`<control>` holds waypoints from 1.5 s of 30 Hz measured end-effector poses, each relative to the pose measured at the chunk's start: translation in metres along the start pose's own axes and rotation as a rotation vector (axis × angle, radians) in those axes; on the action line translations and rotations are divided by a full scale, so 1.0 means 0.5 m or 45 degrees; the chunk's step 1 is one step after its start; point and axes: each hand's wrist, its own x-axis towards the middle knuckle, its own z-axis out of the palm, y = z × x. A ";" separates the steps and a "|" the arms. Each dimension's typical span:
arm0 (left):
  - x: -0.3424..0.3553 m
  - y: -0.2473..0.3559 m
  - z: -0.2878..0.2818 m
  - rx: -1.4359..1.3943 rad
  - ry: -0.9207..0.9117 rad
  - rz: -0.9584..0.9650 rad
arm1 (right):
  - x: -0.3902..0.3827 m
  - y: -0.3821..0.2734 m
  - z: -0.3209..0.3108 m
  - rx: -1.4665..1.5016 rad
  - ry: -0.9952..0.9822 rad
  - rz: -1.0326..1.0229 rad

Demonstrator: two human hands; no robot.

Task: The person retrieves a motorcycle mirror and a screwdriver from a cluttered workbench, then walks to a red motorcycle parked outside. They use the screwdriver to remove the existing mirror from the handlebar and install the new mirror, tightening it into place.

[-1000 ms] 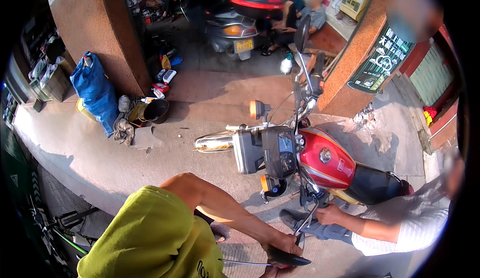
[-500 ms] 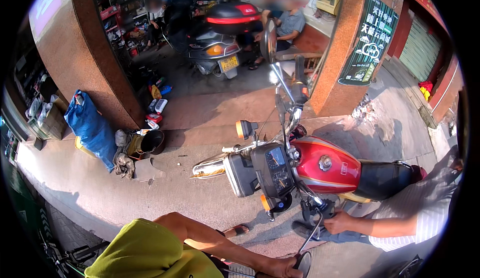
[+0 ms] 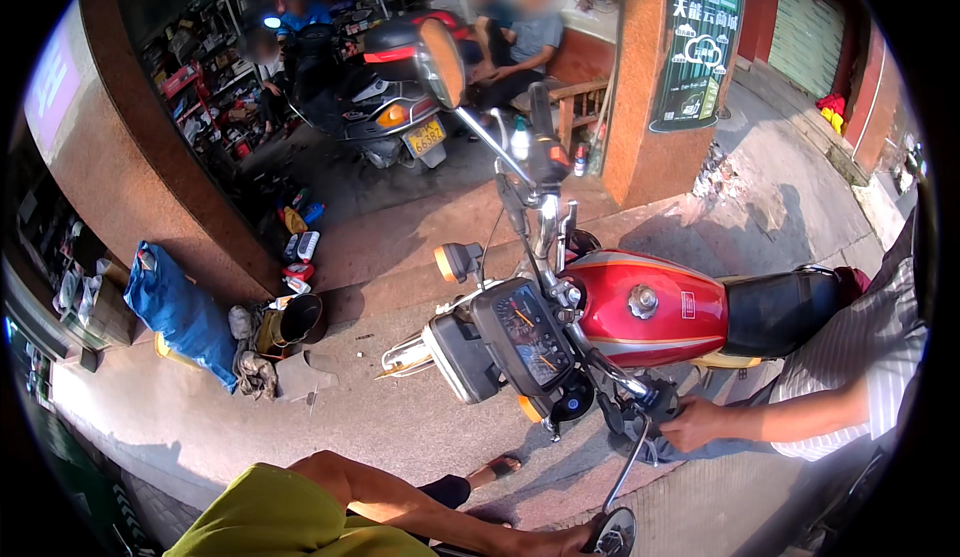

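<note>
At handlebar end (image 3: 648, 394), right hand (image 3: 700, 423) grip closed round it; left hand unseen.

You have two motorbikes here: one red motorcycle (image 3: 640, 307) in front of you and one dark scooter (image 3: 375, 97) by the shop. Two round mirrors (image 3: 441, 60), one blue sack (image 3: 180, 312), one green signboard (image 3: 697, 42).

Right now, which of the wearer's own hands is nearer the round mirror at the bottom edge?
Left. The left hand reaches the mirror from its left. The right hand is out of view; the co-worker's hand is the one on the handlebar grip.
</note>
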 end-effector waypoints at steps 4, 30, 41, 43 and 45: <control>0.000 0.023 0.009 -0.068 -0.014 0.012 | -0.002 0.005 -0.013 -0.096 0.022 0.000; -0.266 -0.129 -0.062 0.194 -0.032 0.024 | -0.154 -0.005 -0.090 -1.493 -0.221 0.000; -0.709 -0.081 0.004 0.147 1.034 0.126 | -0.226 0.224 0.281 -1.743 -1.228 -0.399; -0.769 -0.116 -0.011 -0.041 1.192 0.101 | -0.284 0.289 0.384 -1.833 -1.350 -0.199; -0.871 -0.070 0.004 -0.056 1.372 0.126 | -0.323 0.369 0.496 -2.058 -1.596 -0.252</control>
